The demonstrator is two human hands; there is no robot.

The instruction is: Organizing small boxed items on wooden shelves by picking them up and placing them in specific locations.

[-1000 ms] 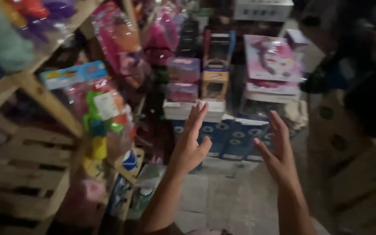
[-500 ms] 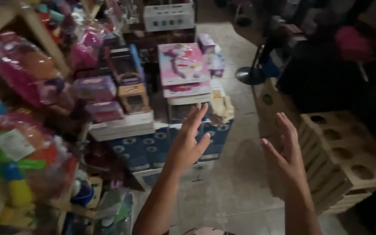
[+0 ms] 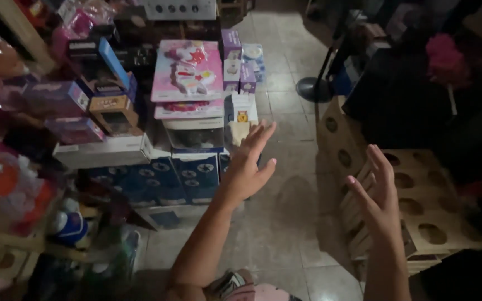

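A: Reaching, left hand and right hand both spread wide, holding nothing.
B: Nearest thing?
A: Stacked toy boxes just beyond the left fingers; likely light, stiff cardboard, grab by the side edges.

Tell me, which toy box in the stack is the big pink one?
The flat pink box lying on top of the middle stack, beyond the left hand. The boxes below it are white and dark blue.
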